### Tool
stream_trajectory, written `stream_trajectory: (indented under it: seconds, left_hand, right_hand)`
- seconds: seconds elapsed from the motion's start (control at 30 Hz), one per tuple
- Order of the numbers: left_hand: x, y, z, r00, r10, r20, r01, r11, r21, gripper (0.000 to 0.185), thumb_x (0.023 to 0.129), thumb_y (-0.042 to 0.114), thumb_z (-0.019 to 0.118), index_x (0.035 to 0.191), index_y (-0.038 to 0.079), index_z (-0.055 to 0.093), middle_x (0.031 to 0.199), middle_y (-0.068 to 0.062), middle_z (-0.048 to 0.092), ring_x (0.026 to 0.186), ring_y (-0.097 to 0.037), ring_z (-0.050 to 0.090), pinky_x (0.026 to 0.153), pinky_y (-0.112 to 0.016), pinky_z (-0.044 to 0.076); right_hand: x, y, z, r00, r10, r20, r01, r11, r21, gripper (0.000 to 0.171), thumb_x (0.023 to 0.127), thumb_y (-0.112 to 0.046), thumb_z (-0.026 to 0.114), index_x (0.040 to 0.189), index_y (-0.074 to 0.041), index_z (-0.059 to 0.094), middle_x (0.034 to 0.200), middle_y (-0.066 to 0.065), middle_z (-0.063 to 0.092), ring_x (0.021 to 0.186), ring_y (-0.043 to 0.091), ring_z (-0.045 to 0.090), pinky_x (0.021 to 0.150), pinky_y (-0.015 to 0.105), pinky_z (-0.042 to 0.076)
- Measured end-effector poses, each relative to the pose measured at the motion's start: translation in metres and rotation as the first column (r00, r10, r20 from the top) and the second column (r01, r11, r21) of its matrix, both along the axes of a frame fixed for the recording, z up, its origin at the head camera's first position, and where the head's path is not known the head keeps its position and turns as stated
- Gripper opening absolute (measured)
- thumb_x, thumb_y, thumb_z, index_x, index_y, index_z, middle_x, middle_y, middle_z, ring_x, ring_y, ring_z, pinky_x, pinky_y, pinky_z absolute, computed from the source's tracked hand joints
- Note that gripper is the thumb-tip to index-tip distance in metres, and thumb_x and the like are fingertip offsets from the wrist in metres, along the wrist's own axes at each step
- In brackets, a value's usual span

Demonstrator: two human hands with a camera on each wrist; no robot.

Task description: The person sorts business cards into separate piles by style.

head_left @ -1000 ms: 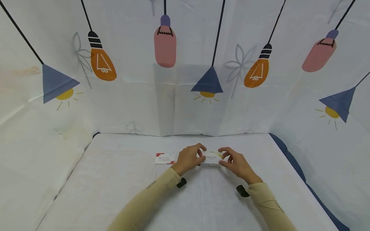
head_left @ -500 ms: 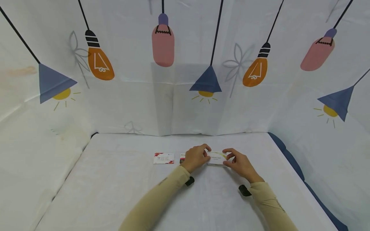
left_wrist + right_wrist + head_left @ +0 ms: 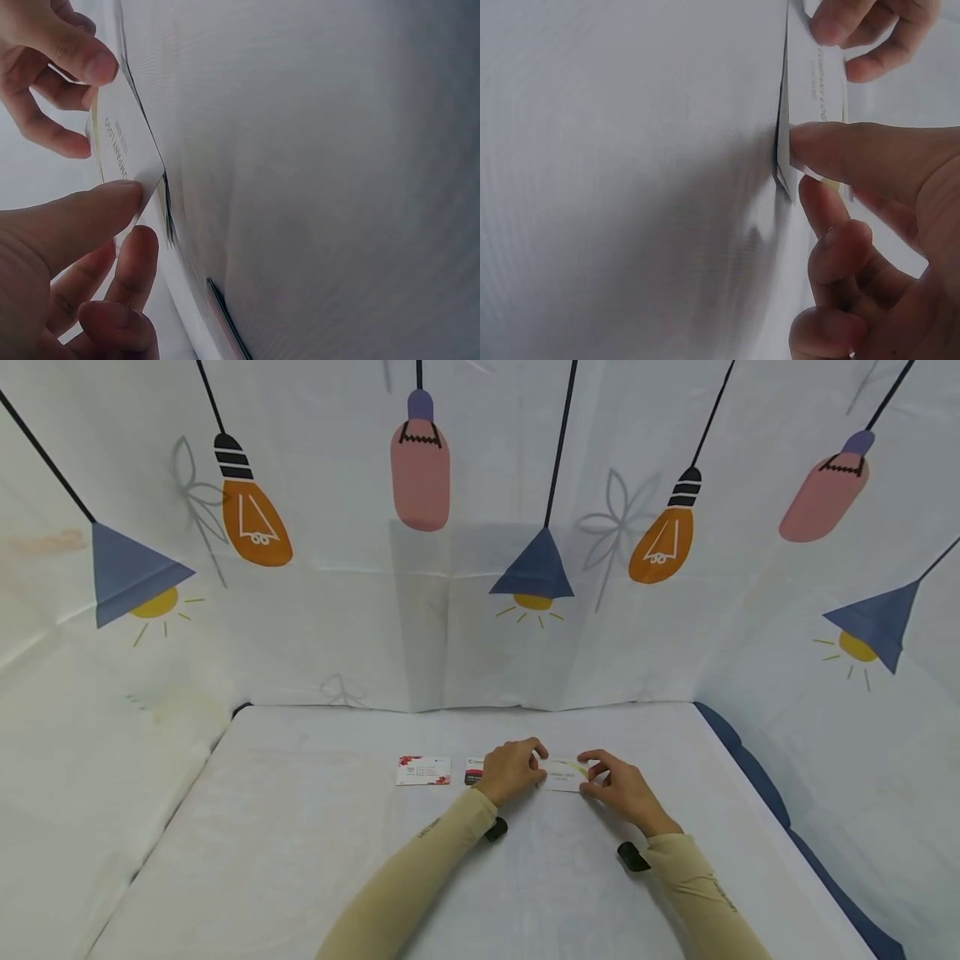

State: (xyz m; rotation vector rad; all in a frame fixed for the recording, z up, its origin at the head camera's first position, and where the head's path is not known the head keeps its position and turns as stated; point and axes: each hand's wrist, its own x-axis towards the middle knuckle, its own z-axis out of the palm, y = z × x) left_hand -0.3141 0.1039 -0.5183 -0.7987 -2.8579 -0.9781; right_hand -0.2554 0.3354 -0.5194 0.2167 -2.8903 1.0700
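Lowered since half a second ago, the small white printed card point(image 3: 565, 775) now sits at the white-clothed table point(image 3: 300, 860), seemingly touching it; left hand point(image 3: 512, 772) and right hand point(image 3: 621, 787) pinch its ends; a red-flowered white card point(image 3: 423, 771) lies well left.

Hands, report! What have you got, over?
Left hand and right hand both pinch white card, low over table. Two other cards lie left, not in the way.

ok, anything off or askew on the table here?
Nothing stands out. Both hands, left hand and right hand, pinch one white card by its ends, just above the table. A floral card lies flat to the left; another card is half hidden by the left hand.
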Motion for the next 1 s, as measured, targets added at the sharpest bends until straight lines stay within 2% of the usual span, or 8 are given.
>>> stream_trajectory:
  seconds: [0.27,0.5,0.67,0.83,1.0]
  left_hand:
    - [-0.001,0.002,0.0,1.0,0.004,0.012,-0.004,0.999,-0.046,0.023,0.088,0.022,0.079,0.109,0.018,0.072,0.076,0.013,0.059,0.065,-0.006,0.052,0.059,-0.026,0.041]
    - [-0.002,0.002,-0.002,1.0,0.016,0.023,-0.014,0.996,-0.088,0.024,0.087,0.024,0.079,0.108,0.017,0.073,0.078,0.011,0.059,0.068,-0.007,0.053,0.061,-0.027,0.041]
    - [-0.003,0.001,-0.003,0.999,0.036,0.027,-0.033,0.992,-0.118,0.025,0.086,0.028,0.08,0.108,0.018,0.073,0.079,0.01,0.057,0.068,-0.008,0.053,0.06,-0.027,0.041]
    - [-0.002,-0.001,-0.001,0.998,0.049,0.044,-0.044,0.994,-0.099,0.026,0.088,0.031,0.078,0.109,0.017,0.072,0.08,0.008,0.059,0.069,-0.009,0.054,0.061,-0.029,0.043]
    - [-0.001,-0.006,0.005,0.997,0.07,0.029,-0.068,0.996,-0.049,0.025,0.094,0.035,0.071,0.112,0.018,0.072,0.086,0.007,0.063,0.07,-0.008,0.056,0.061,-0.029,0.045]
  right_hand:
    - [-0.001,-0.007,-0.002,0.998,-0.046,0.036,0.044,0.998,0.033,0.045,0.087,-0.008,0.077,0.129,-0.012,0.062,0.094,0.003,0.067,0.074,0.016,0.059,0.069,0.035,0.047]
    - [0.001,-0.011,0.001,1.0,-0.017,-0.012,0.018,0.997,0.077,0.04,0.085,-0.007,0.078,0.123,-0.005,0.066,0.099,0.009,0.065,0.079,0.022,0.06,0.074,0.042,0.05]
    - [0.0,-0.012,-0.001,1.0,-0.02,-0.017,0.021,0.996,0.085,0.037,0.085,-0.007,0.079,0.12,-0.004,0.067,0.098,0.008,0.063,0.08,0.022,0.06,0.075,0.041,0.049]
    - [0.0,-0.012,-0.002,0.999,-0.031,-0.018,0.032,0.996,0.086,0.039,0.085,-0.008,0.078,0.123,-0.004,0.066,0.099,0.008,0.062,0.08,0.021,0.058,0.073,0.039,0.048]
    - [0.003,-0.014,0.003,0.998,-0.053,-0.027,0.054,0.997,0.062,0.037,0.093,-0.015,0.072,0.128,-0.005,0.064,0.106,0.011,0.061,0.08,0.02,0.056,0.069,0.035,0.047]
